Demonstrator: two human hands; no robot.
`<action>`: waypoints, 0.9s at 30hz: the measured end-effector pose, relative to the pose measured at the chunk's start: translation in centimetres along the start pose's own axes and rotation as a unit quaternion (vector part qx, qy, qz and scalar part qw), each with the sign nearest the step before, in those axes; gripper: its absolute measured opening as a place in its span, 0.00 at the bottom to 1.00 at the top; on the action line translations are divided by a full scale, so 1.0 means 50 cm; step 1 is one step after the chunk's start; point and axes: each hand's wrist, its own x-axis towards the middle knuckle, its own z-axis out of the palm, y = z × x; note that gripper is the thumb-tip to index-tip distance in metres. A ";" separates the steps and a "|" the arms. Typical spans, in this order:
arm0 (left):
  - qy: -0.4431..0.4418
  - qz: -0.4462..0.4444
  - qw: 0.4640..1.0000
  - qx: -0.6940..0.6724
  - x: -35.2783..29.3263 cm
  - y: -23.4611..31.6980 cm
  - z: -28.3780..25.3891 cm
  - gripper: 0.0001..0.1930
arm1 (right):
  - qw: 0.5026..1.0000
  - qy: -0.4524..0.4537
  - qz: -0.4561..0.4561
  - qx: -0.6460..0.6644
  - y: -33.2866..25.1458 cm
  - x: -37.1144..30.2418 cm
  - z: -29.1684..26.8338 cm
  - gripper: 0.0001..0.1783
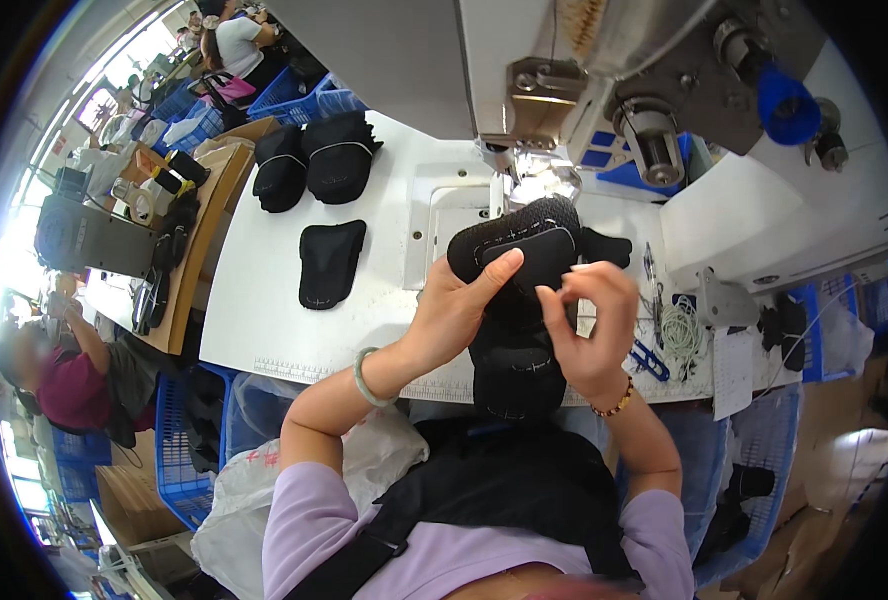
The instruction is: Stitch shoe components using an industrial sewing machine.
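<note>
Both hands hold a black fabric shoe-upper piece [517,245] with pale stitching, raised just below the sewing machine's needle area [526,172]. My left hand [456,305] grips its left side, thumb stretched across the top face. My right hand [594,325] pinches the right edge with bent fingers. More black fabric [516,365] hangs down from the piece between my wrists toward my lap. A green bangle sits on my left wrist and a beaded bracelet on my right.
A white sewing table [284,310] carries one flat black piece [330,262] and two stacks of black pieces [316,165] at its far left. The white sewing machine [764,215] stands at right, with blue-handled snips [649,358] and cord beside it. Blue crates [186,430] and another seated person [74,375] are at left.
</note>
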 end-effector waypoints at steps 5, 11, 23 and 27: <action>-0.001 -0.030 1.000 0.003 0.001 0.000 -0.009 0.12 | 0.856 -0.108 0.399 0.312 -0.003 0.021 0.001 0.10; -0.025 -0.023 0.998 0.061 0.007 0.001 -0.019 0.11 | 0.877 -0.084 0.351 0.316 0.002 0.025 0.018 0.11; -0.036 -0.048 0.998 0.018 0.012 0.008 -0.030 0.11 | 0.841 -0.115 0.385 0.361 0.008 0.044 0.022 0.12; -0.045 -0.052 0.997 0.025 0.012 0.008 -0.033 0.12 | 0.839 -0.116 0.392 0.360 0.009 0.044 0.022 0.13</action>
